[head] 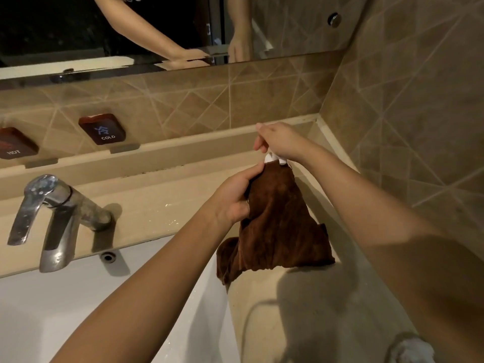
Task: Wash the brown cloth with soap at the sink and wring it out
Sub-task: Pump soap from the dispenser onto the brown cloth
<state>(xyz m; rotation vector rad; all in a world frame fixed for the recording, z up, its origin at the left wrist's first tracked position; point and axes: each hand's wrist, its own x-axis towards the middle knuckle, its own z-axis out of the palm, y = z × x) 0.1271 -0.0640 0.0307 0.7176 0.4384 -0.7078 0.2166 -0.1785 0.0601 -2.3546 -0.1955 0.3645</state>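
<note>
The brown cloth hangs bunched over the beige counter to the right of the sink, its lower end resting on the counter edge. My left hand grips the cloth's upper left side. My right hand is above the cloth's top and holds a small white piece, apparently soap, against the top of the cloth; most of the white piece is hidden under my fingers.
The white sink basin lies at lower left below a chrome tap. HOT and COLD labels sit on the tiled wall under a mirror. A ledge runs along the back. Something white lies on the counter at bottom right.
</note>
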